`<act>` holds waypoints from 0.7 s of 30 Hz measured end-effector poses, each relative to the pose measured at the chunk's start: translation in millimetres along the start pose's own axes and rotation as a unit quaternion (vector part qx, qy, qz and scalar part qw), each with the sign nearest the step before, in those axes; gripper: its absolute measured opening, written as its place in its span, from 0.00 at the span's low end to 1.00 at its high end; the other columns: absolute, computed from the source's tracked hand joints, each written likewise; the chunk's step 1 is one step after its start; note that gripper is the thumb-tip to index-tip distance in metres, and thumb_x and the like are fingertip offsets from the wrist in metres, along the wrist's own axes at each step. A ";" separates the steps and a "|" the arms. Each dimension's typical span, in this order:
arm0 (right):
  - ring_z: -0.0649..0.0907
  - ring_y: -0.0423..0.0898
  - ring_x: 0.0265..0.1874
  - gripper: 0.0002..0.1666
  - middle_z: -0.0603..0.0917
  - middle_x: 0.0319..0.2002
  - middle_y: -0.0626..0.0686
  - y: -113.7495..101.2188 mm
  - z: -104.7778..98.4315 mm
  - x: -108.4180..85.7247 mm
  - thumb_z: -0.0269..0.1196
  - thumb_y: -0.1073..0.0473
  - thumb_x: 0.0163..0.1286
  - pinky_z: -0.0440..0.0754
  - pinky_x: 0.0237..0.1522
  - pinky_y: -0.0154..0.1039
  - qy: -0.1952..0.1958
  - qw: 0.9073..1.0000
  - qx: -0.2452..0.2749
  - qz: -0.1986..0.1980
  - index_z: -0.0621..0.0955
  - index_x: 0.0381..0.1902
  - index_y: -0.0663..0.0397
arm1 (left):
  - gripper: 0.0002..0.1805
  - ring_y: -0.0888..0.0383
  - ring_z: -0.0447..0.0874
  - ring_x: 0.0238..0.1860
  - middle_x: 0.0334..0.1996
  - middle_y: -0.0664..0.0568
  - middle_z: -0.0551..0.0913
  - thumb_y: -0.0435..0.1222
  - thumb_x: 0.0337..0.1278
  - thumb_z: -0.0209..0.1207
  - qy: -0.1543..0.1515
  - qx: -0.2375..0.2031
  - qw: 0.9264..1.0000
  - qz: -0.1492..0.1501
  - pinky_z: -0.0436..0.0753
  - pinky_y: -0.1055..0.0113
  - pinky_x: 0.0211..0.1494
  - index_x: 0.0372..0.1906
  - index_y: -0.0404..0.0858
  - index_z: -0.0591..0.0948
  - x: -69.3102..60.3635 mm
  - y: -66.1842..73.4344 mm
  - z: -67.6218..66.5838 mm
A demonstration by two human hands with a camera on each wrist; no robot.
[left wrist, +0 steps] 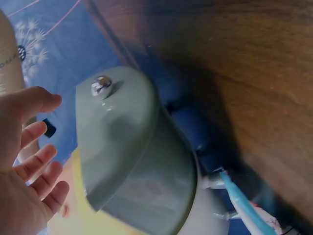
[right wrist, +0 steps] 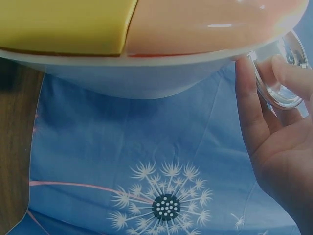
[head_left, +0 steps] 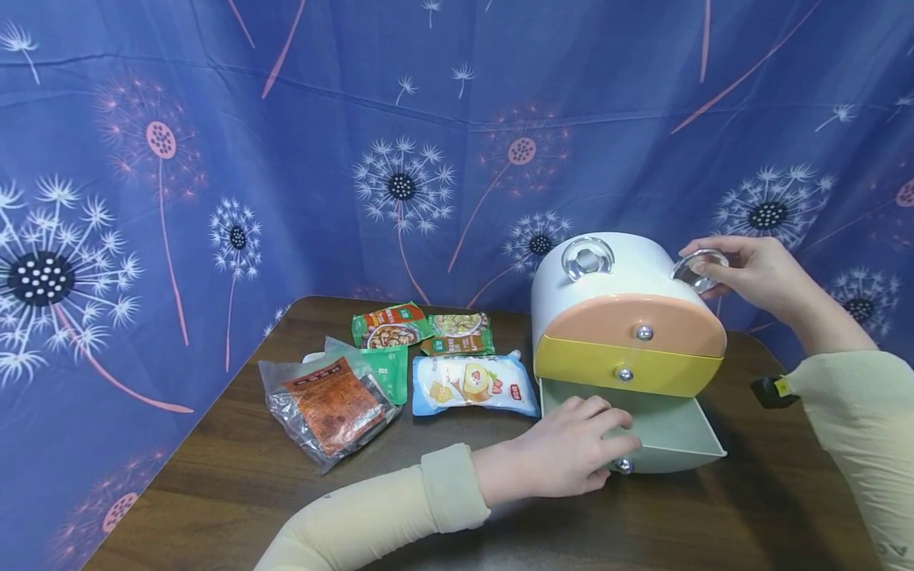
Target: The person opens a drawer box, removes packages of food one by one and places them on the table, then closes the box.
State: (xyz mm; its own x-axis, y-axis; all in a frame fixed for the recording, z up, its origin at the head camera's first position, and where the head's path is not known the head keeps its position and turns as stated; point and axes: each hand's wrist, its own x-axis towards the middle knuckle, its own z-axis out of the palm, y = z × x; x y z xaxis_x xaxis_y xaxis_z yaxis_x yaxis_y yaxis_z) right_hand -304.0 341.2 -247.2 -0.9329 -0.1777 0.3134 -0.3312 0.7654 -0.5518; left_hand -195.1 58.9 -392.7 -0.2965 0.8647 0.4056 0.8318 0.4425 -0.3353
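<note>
A rounded white drawer cabinet (head_left: 628, 258) stands on the table, with an orange top drawer (head_left: 607, 321), a yellow middle drawer (head_left: 578, 361) and a grey-green bottom drawer (head_left: 685, 432) that is pulled out. My right hand (head_left: 764, 274) pinches the round silver ring-shaped piece (head_left: 701, 271) at the cabinet's upper right, thumb on one side and fingers behind. A matching silver piece (head_left: 588, 259) sits at the upper left. My left hand (head_left: 571, 448) is by the front of the grey-green drawer, fingers loosely bent and apart from its silver knob (left wrist: 101, 87).
Left of the cabinet lie a blue-and-white snack bag (head_left: 471, 385), a clear bag with an orange-brown label (head_left: 336, 408), a green packet (head_left: 391, 373) and two food packets (head_left: 389, 327) behind. A patterned blue cloth (head_left: 321, 198) hangs behind the wooden table (head_left: 214, 476).
</note>
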 end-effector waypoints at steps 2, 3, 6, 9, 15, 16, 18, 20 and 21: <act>0.85 0.38 0.26 0.22 0.78 0.30 0.28 0.3 -0.2 -0.6 0.57 0.50 0.69 0.83 0.28 0.35 0.001 1.000 0.001 -0.001 0.76 0.56 0.53 | 0.26 0.60 0.66 0.57 0.57 0.59 0.71 0.51 0.49 0.63 0.004 0.006 1.000 0.007 0.69 0.69 0.51 0.56 0.54 0.75 -0.1 2.4 4.1; 0.85 0.39 0.26 0.22 0.78 0.30 0.28 0.2 -0.3 -0.7 0.57 0.49 0.69 0.83 0.28 0.35 0.001 1.000 0.001 -0.001 0.76 0.56 0.53 | 0.25 0.60 0.66 0.57 0.57 0.59 0.71 0.50 0.49 0.63 0.005 0.008 1.000 0.012 0.69 0.69 0.51 0.56 0.54 0.75 -0.2 3.6 5.9; 0.85 0.40 0.26 0.22 0.79 0.30 0.28 0.7 -0.4 -0.1 0.57 0.49 0.68 0.82 0.28 0.34 -0.001 1.000 -0.001 -0.001 0.76 0.56 0.53 | 0.24 0.60 0.67 0.57 0.57 0.59 0.72 0.48 0.52 0.61 0.015 0.015 0.999 0.026 0.69 0.70 0.53 0.56 0.54 0.74 0.2 7.2 11.6; 0.85 0.41 0.25 0.22 0.78 0.30 0.28 0.7 -0.6 0.7 0.58 0.49 0.68 0.82 0.28 0.34 -0.004 1.000 0.000 0.001 0.75 0.56 0.53 | 0.22 0.60 0.68 0.57 0.56 0.59 0.73 0.46 0.55 0.57 0.032 0.036 0.998 0.041 0.69 0.70 0.54 0.57 0.54 0.74 1.8 11.0 17.5; 0.85 0.42 0.25 0.22 0.78 0.29 0.26 1.8 -0.7 1.3 0.57 0.50 0.69 0.82 0.28 0.33 -0.006 1.000 0.001 0.005 0.75 0.57 0.53 | 0.18 0.60 0.69 0.54 0.55 0.61 0.73 0.42 0.63 0.50 0.045 0.078 0.994 0.061 0.69 0.70 0.51 0.57 0.55 0.74 5.0 19.4 27.1; 0.85 0.42 0.25 0.22 0.78 0.29 0.26 2.0 -0.5 1.4 0.57 0.50 0.69 0.82 0.28 0.33 -0.005 1.000 0.002 0.005 0.75 0.57 0.53 | 0.17 0.61 0.68 0.54 0.55 0.61 0.73 0.42 0.65 0.48 0.038 0.085 0.994 0.063 0.69 0.71 0.50 0.57 0.56 0.74 5.3 20.7 28.2; 0.85 0.41 0.25 0.22 0.78 0.29 0.26 2.1 -0.3 1.2 0.57 0.51 0.69 0.82 0.28 0.33 -0.005 1.000 0.002 0.004 0.74 0.57 0.54 | 0.17 0.61 0.68 0.53 0.56 0.61 0.72 0.42 0.67 0.46 0.024 0.095 0.993 0.066 0.68 0.71 0.50 0.58 0.56 0.73 6.0 22.7 30.4; 0.85 0.41 0.24 0.22 0.78 0.29 0.27 2.4 -0.2 1.5 0.57 0.51 0.69 0.82 0.28 0.33 -0.004 1.000 0.003 0.002 0.75 0.57 0.54 | 0.16 0.62 0.67 0.53 0.56 0.62 0.71 0.42 0.69 0.44 0.013 0.109 0.991 0.071 0.67 0.70 0.49 0.58 0.56 0.73 6.6 24.2 32.8; 0.85 0.41 0.24 0.22 0.78 0.29 0.27 2.6 -0.2 1.6 0.57 0.51 0.69 0.82 0.28 0.33 -0.004 1.000 0.003 0.001 0.75 0.57 0.54 | 0.16 0.62 0.67 0.53 0.55 0.62 0.71 0.42 0.69 0.43 0.012 0.115 0.991 0.074 0.66 0.70 0.49 0.57 0.56 0.73 7.1 24.8 34.3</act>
State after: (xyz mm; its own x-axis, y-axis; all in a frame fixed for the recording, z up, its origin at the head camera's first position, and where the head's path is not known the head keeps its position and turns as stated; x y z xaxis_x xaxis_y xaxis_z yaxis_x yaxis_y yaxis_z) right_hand -306.4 343.0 -248.0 -0.9349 -0.1809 0.3054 -0.3294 0.7627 -0.5566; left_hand -192.6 84.1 -427.2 -0.1658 0.9190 0.3578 0.7355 0.3569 -0.5759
